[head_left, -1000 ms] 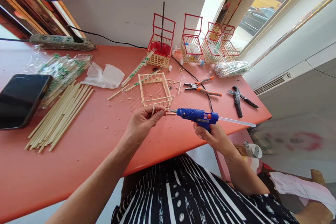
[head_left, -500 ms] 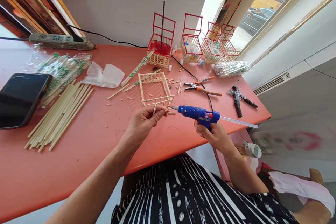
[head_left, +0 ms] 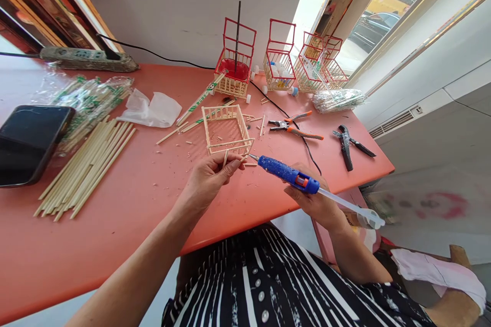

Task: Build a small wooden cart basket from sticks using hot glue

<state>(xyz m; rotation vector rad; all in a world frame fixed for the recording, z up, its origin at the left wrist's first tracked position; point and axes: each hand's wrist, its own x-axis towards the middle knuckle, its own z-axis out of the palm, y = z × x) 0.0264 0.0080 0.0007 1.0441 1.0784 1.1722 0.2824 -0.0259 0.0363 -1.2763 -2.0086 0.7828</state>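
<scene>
The left hand [head_left: 213,172], at mid-frame, reaches up and rightward, pinching short wooden sticks [head_left: 225,158] between thumb and fingers, one roughly upright, another slanting toward the nozzle. The right hand [head_left: 313,200], right of centre, wraps around the blue hot glue gun [head_left: 288,172]. The gun's nozzle points upper left, close to the left fingertips; contact is unclear. Its long axis slopes down to the right, continued by the glue stick [head_left: 351,208]. Half a second ago the gun lay nearer level; its rear has since dropped, and its handle is now hidden.
</scene>
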